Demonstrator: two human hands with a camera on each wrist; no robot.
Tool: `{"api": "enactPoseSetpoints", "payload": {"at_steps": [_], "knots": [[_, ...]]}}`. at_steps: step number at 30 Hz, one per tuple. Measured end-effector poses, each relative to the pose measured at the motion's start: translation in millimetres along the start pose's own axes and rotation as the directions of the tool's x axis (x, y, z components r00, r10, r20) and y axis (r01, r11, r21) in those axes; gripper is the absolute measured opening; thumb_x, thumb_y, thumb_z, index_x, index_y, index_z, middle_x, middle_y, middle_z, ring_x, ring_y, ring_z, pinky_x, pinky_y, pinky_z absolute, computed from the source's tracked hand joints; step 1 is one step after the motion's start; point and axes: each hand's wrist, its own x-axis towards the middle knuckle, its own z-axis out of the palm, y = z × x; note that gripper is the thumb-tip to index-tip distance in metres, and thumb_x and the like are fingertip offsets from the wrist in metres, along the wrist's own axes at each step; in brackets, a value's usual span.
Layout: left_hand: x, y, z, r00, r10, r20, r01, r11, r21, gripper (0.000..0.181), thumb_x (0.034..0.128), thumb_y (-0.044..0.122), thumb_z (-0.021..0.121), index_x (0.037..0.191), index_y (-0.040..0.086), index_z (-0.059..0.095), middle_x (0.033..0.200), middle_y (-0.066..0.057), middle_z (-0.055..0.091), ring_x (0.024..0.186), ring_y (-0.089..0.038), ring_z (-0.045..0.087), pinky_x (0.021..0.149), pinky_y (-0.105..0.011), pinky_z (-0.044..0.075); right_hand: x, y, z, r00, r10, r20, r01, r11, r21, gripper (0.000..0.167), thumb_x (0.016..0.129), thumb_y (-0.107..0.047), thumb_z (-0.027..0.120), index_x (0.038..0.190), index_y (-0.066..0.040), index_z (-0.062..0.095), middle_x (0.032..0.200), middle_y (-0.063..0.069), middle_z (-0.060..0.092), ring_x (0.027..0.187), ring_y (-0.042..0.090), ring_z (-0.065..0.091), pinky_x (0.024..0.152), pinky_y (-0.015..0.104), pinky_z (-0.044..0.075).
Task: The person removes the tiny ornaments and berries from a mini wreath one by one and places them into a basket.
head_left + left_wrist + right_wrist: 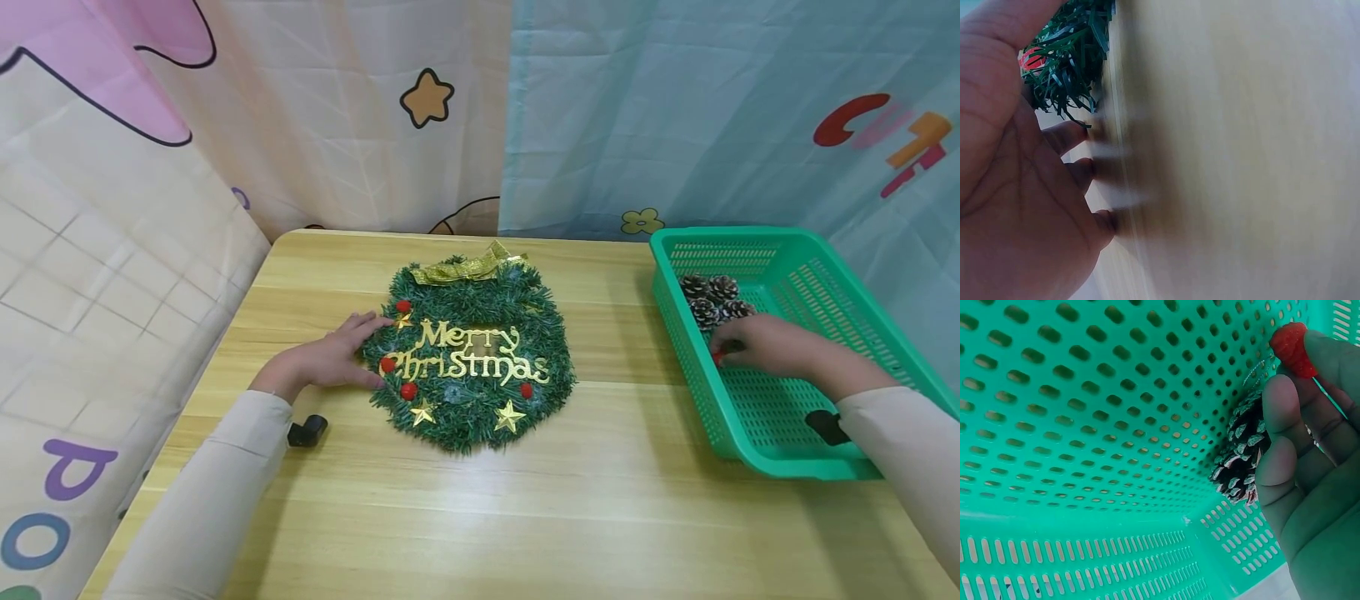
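Observation:
A green tinsel wreath point(465, 433) lies flat on the wooden table, bearing gold "Merry Christmas" lettering point(465, 364), red berries, gold stars and a gold ribbon point(461, 270). My left hand point(330, 354) rests at the wreath's left edge, fingers loosely spread; in the left wrist view, fingertips of that hand point(1016, 169) meet the tabletop beside the tinsel. Inside the green basket point(701, 396), my right hand point(772, 343) pinches a red berry ornament point(1291, 350) between thumb and fingers. Frosted pine cones point(705, 312) sit close by in the basket, partly hidden by the right hand.
The perforated basket stands at the table's right side, its walls rising around my right hand. Printed curtains point(615, 108) hang behind and at the left of the table point(450, 533). A black wrist device point(307, 431) shows beside the left sleeve.

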Motion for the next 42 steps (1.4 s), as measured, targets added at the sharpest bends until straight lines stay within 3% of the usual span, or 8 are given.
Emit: {"api": "enactPoseSetpoints", "payload": {"at_steps": [23,42], "knots": [[-0.6,0.2,0.8,1.000,0.002,-0.005,-0.002,1.000,-0.004,0.097,0.0825,0.035,0.081,0.158,0.020,0.022,0.164,-0.021,-0.005,0.147,-0.046,-0.008,0.106,-0.077,0.008,1.3,-1.8,4.1,0.997,-0.043,-0.057,0.039,0.997,-0.070,0.017,0.087,-0.004,0.074,0.087,-0.019,0.068,0.086,-0.011,0.062,0.075,0.008,0.056,0.063,0.034,0.048],[-0.4,-0.1,1.2,1.000,-0.007,-0.003,0.007,1.000,-0.004,0.096,0.0826,0.035,0.081,0.158,0.020,0.022,0.164,-0.020,-0.005,0.147,-0.045,-0.009,0.106,-0.077,0.007,0.2,-3.8,1.7,0.999,-0.017,-0.048,0.015,0.999,-0.034,0.014,0.090,-0.003,0.071,0.092,-0.016,0.070,0.088,-0.008,0.065,0.078,0.010,0.059,0.065,0.036,0.050]]}}
